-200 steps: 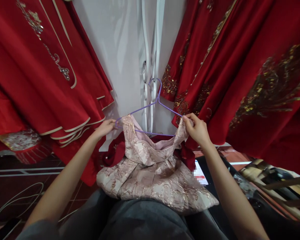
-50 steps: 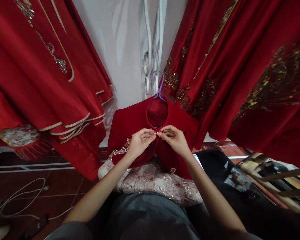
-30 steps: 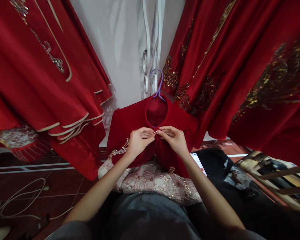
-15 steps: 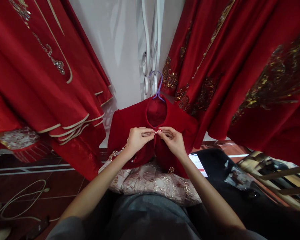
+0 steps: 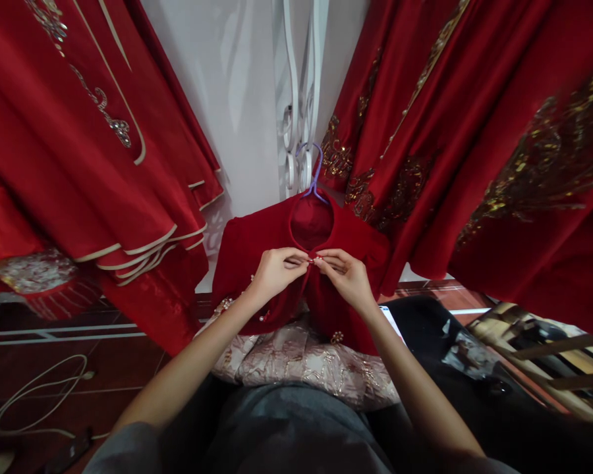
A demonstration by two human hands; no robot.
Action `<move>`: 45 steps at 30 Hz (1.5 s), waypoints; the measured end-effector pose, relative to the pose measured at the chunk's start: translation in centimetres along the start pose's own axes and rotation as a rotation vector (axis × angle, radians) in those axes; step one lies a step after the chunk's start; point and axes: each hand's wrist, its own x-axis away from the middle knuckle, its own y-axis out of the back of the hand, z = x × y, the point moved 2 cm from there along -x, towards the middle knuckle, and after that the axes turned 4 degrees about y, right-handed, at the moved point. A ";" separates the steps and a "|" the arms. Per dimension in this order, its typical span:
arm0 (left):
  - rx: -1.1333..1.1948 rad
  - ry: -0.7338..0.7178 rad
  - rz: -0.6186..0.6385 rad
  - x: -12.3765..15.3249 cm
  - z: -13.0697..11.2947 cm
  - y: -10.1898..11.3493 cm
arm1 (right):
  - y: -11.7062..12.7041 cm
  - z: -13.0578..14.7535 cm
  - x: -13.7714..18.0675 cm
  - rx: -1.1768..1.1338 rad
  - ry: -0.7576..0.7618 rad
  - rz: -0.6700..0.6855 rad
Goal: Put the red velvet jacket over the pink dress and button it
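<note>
A small red velvet jacket hangs on a purple wire hanger, over a pink brocade dress that spreads across my lap. Both hands meet at the jacket's neckline, just below the round collar opening. My left hand pinches the left front edge. My right hand pinches the right front edge, fingertips touching those of the left. Pearl trim shows along the jacket's lower hem. The fastening itself is hidden by my fingers.
Long red embroidered gowns hang at the left and at the right. A white wall with a white scrolled metal frame stands behind. White cables lie on the dark red tiled floor. Wooden slats lie at the lower right.
The red jacket was put over the pink dress on the hanger. In the last second my hands stay pinched together at the neckline, with only slight finger movement.
</note>
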 end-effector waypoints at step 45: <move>-0.298 -0.171 -0.131 0.7 0.4 -1.0 | -1.3 -0.6 0.3 0.041 0.058 -0.083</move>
